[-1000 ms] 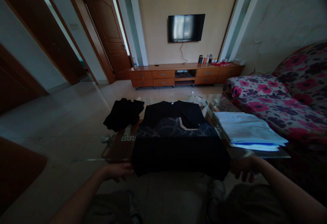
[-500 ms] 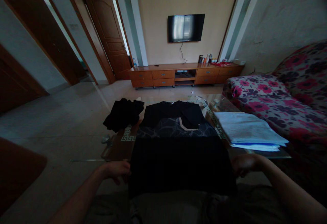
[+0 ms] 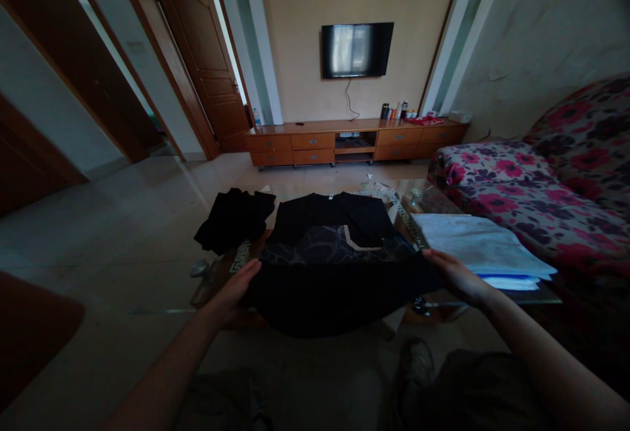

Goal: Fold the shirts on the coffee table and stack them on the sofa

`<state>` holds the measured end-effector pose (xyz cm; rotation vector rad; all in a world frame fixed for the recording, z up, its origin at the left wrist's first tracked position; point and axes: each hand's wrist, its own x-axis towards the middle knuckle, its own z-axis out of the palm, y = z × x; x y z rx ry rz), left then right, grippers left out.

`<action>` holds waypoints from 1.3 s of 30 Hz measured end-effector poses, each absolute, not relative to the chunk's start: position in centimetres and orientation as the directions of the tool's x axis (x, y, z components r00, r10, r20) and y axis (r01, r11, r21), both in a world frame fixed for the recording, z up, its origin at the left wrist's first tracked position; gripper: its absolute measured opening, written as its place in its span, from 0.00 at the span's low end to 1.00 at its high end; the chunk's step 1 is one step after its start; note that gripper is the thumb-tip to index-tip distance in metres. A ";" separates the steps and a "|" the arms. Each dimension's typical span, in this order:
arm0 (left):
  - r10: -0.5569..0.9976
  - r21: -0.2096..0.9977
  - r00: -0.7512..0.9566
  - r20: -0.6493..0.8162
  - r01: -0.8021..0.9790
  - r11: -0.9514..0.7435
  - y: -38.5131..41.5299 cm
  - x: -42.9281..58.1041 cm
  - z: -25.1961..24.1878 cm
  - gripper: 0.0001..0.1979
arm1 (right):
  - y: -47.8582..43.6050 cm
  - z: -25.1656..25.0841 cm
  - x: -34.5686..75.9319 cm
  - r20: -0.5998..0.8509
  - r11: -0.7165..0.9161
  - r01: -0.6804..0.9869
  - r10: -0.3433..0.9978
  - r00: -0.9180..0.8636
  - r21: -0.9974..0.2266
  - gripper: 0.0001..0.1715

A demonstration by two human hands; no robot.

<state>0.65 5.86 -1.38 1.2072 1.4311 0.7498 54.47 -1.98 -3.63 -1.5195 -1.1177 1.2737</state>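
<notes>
The shirt [image 3: 335, 290] is matt cloth. The desk [image 3: 440, 201] is smooth, glossy glass, the cabinet [image 3: 312, 142] lightly glossy wood.

Through the head view, I have my left grip [image 3: 235, 290] and right grip [image 3: 460, 280] on either side of a black shirt [image 3: 319, 293], its near hem sagging between them past the glass worktop's [image 3: 240, 259] front edge. The collar end lies flat. A crumpled dark cloth [image 3: 233, 221] sits to the left, a folded pale cloth [image 3: 480, 244] to the right. Beyond, I see a TV [image 3: 357, 50] above a cabinet [image 3: 312, 141], with a flowered sofa [image 3: 522, 205] at right.
</notes>
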 end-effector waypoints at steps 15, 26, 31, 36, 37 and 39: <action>0.956 0.970 0.177 -0.234 0.108 0.218 11.1 1.1 -2.8 0.17 | 0.8 -4.5 52.5 -0.224 -0.198 -0.164 0.962 0.158 -0.966 0.36; 0.929 0.792 0.255 0.269 0.491 -0.364 10.9 -0.2 -2.3 0.07 | 1.0 -3.8 53.4 -0.060 -0.099 0.142 0.966 0.253 -0.985 0.28; 0.885 0.963 0.448 0.130 0.154 -0.219 10.0 -2.4 0.6 0.06 | -1.0 -0.8 54.8 -0.119 -0.119 -0.006 0.989 0.083 -0.993 0.23; 0.825 1.000 0.564 0.000 -0.007 0.004 7.3 -4.5 3.1 0.11 | -3.7 0.2 57.2 -0.213 -0.207 -0.095 0.975 0.059 -0.974 0.26; 0.811 0.999 0.584 -0.030 -0.007 0.042 6.8 -4.9 3.4 0.12 | -4.2 0.3 57.7 -0.227 -0.224 -0.086 0.974 0.027 -0.971 0.27; 0.788 0.994 0.609 -0.086 0.004 0.106 5.9 -5.9 3.6 0.13 | -5.0 0.3 58.5 -0.207 -0.207 0.001 0.978 0.032 -0.978 0.30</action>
